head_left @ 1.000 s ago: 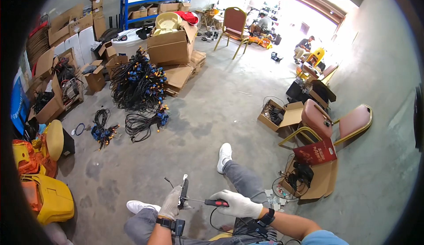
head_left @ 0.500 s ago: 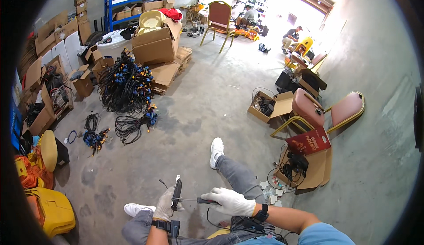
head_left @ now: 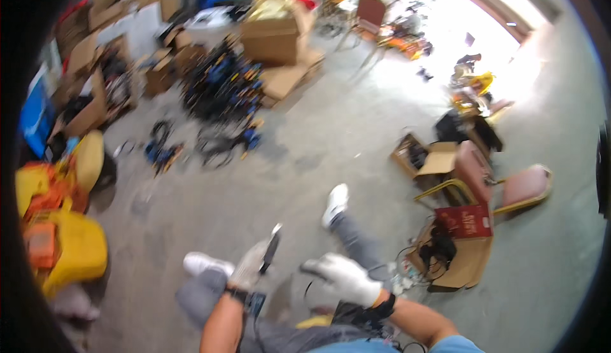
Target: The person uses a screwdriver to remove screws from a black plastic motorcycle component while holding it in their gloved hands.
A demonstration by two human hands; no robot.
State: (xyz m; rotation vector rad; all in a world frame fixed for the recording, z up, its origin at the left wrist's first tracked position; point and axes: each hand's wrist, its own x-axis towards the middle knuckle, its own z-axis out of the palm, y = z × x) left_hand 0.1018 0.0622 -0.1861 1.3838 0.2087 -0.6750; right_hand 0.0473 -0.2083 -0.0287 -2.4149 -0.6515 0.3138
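Note:
My left hand point(head_left: 249, 265), in a white knit glove, is closed around a narrow black part point(head_left: 271, 251) with a silvery metal tip pointing up and away. To its right, my right hand point(head_left: 350, 280), also gloved, grips a screwdriver point(head_left: 310, 266). Only the dark handle end shows clearly; motion blur hides the shaft. A gap separates the screwdriver from the black part. Both hands are above my lap, between my spread legs in grey trousers.
Bundled black cables point(head_left: 223, 85) with blue and orange connectors lie on the floor ahead. Yellow plastic shells point(head_left: 79, 251) stand at the left. On the right are an open carton point(head_left: 468, 261) with black items and a toppled pink-cushioned chair point(head_left: 474, 171). Stacked cartons point(head_left: 270, 41) stand farther back.
The view has swung, so the room appears shifted and blurred. Earlier the screwdriver's shaft reached the black part; now my right hand has drawn away from it.

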